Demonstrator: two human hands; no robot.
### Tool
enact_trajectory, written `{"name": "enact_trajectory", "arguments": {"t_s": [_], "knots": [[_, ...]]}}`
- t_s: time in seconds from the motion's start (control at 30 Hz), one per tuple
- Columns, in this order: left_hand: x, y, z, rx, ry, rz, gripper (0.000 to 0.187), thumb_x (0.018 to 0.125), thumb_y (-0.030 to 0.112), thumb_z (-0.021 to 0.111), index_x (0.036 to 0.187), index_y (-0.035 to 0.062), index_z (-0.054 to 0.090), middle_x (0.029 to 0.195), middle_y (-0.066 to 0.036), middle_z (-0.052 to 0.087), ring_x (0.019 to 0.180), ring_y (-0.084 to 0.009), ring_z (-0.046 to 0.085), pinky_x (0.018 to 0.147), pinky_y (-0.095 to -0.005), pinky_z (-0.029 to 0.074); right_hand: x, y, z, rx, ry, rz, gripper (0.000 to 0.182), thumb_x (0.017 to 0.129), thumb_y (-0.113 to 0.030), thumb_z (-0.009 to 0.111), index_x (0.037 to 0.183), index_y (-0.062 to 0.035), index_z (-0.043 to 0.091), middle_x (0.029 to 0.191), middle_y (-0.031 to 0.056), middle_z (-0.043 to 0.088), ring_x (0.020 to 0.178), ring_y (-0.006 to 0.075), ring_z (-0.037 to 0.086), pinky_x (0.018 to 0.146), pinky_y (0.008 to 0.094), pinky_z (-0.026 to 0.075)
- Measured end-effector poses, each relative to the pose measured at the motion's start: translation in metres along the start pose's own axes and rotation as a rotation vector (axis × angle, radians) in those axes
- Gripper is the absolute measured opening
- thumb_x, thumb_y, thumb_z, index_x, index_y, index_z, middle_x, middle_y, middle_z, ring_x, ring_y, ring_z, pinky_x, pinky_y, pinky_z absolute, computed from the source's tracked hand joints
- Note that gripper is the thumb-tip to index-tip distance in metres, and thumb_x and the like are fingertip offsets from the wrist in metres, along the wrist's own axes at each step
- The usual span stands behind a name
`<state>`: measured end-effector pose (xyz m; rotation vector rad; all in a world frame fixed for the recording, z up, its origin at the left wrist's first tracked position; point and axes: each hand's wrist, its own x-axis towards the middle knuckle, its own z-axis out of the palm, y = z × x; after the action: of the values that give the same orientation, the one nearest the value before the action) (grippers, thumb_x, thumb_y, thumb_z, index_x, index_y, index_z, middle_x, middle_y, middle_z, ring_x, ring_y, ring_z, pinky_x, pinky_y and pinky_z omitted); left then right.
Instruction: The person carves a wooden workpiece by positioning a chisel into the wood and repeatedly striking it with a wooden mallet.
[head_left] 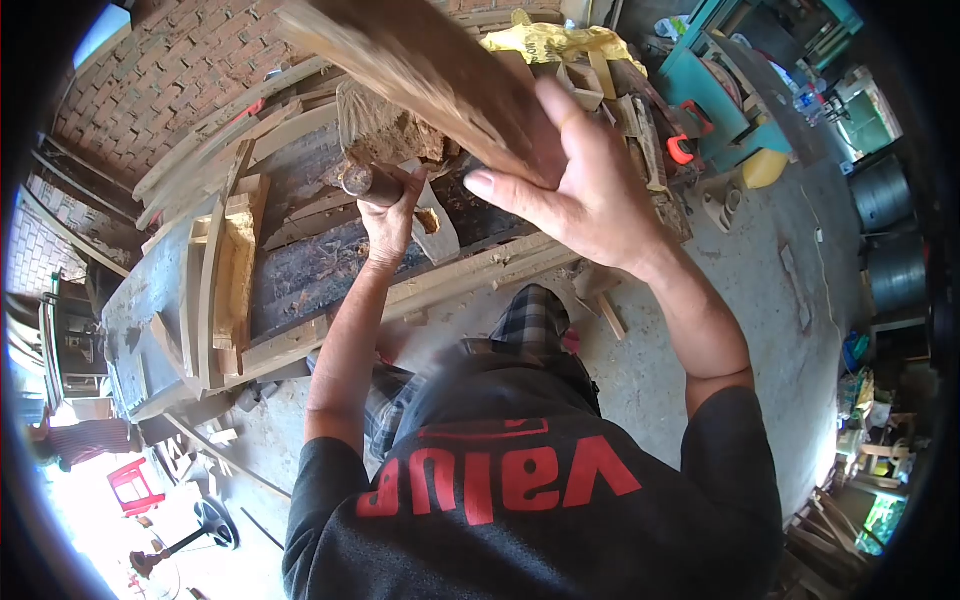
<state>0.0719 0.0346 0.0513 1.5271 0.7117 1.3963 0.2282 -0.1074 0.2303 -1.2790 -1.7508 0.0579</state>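
My left hand (390, 222) is closed around the round, dark wooden handle of what looks like a chisel (370, 184). The handle's butt end faces up toward me, and its blade is hidden. Beside that hand lies a pale wooden workpiece (436, 240) with a rectangular hole cut in it. Raised above the bench, my right hand (590, 185) grips one end of a thick wooden block (430, 75), slightly blurred, which slants to the upper left over the chisel. Just behind the chisel sits a rough chunk of wood (385, 125).
The dark bench (310, 250) carries long curved wood pieces (225, 270) on its left. A yellow bag (560, 45), wood offcuts and an orange-red tape measure (681, 150) lie toward the right. A teal machine (735, 130) stands farther right, with sandals (722, 208) on the floor.
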Motion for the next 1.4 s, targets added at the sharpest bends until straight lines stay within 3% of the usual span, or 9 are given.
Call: {"name": "enact_trajectory", "arguments": {"t_s": [0.13,0.17,0.27,0.67,0.77,1.1,1.2,1.33,1.4], "knots": [[-0.002,0.008,0.008,-0.113,0.100,-0.071,0.018,0.083,0.007,0.073,0.077,0.0061,0.057,0.074,0.002,0.055,0.070,-0.0074,0.049,0.068,-0.0243,0.044,0.024,-0.034,-0.009,0.027,0.065,-0.152,0.059,0.078,-0.023,0.081,0.119,0.0027,0.047,0.108,0.0147,0.064,0.095,0.0229,0.065,0.082,0.0336,0.051],[-0.002,0.005,0.010,-0.108,0.140,-0.042,0.013,0.083,0.005,0.071,0.080,0.0051,0.059,0.076,0.001,0.057,0.071,-0.0075,0.052,0.068,-0.0245,0.045,0.030,-0.023,0.004,-0.021,0.197,-0.411,0.044,0.077,-0.023,0.079,0.099,-0.0042,0.046,0.076,0.0109,0.064,0.057,0.0222,0.065,0.049,0.0324,0.053],[0.000,-0.018,0.001,-0.112,0.026,0.006,0.006,0.083,0.003,0.066,0.089,0.0014,0.063,0.081,-0.001,0.065,0.072,-0.0088,0.058,0.068,-0.0257,0.049,0.002,0.001,0.024,-0.225,-0.548,0.340,0.052,0.077,-0.024,0.080,0.111,-0.0031,0.047,0.087,0.0198,0.064,0.076,0.0317,0.067,0.064,0.0412,0.054],[0.004,-0.002,0.008,-0.187,0.176,-0.059,0.020,0.084,0.012,0.075,0.072,0.0070,0.059,0.068,0.004,0.056,0.064,-0.0043,0.049,0.064,-0.0234,0.043,0.023,-0.020,0.006,-0.110,-0.051,-0.119,0.057,0.082,-0.029,0.077,0.120,0.0021,0.048,0.107,0.0201,0.065,0.089,0.0295,0.068,0.078,0.0353,0.054],[0.001,-0.026,-0.003,-0.061,0.083,-0.048,0.012,0.084,0.013,0.073,0.083,0.0043,0.064,0.072,0.003,0.059,0.066,-0.0060,0.051,0.063,-0.0237,0.045,0.022,-0.004,0.020,-0.212,-0.605,0.357,0.053,0.078,-0.026,0.079,0.116,-0.0040,0.049,0.098,0.0218,0.065,0.082,0.0317,0.068,0.070,0.0392,0.056],[0.014,-0.017,0.009,-0.104,0.148,-0.105,0.016,0.082,0.007,0.073,0.072,0.0056,0.060,0.070,0.003,0.059,0.066,-0.0062,0.052,0.066,-0.0234,0.045,0.044,-0.015,0.008,0.018,0.038,-0.177,0.061,0.080,-0.029,0.079,0.125,-0.0004,0.049,0.103,0.0185,0.067,0.091,0.0280,0.068,0.077,0.0359,0.054],[0.015,-0.026,0.008,-0.148,0.108,-0.036,0.010,0.079,0.005,0.072,0.083,0.0028,0.063,0.072,0.002,0.060,0.063,-0.0061,0.053,0.060,-0.0228,0.044,0.020,0.020,0.030,-0.345,-0.497,0.103,0.050,0.079,-0.025,0.079,0.115,-0.0023,0.052,0.092,0.0182,0.068,0.087,0.0243,0.069,0.072,0.0353,0.055],[0.030,-0.026,0.000,-0.152,0.223,-0.236,0.018,0.080,0.011,0.074,0.080,0.0055,0.057,0.067,0.001,0.057,0.058,-0.0070,0.051,0.055,-0.0238,0.043,0.045,-0.001,0.002,-0.204,-0.562,0.363,0.056,0.078,-0.031,0.079,0.115,0.0015,0.052,0.091,0.0185,0.068,0.085,0.0256,0.068,0.073,0.0376,0.054],[0.030,-0.024,0.002,-0.146,0.190,-0.204,0.020,0.079,0.013,0.076,0.079,0.0061,0.057,0.066,0.001,0.058,0.057,-0.0071,0.051,0.055,-0.0237,0.043,0.051,-0.005,-0.004,-0.153,-0.223,-0.058,0.050,0.081,-0.034,0.076,0.112,-0.0019,0.053,0.090,0.0166,0.067,0.085,0.0255,0.068,0.067,0.0393,0.054]]}}
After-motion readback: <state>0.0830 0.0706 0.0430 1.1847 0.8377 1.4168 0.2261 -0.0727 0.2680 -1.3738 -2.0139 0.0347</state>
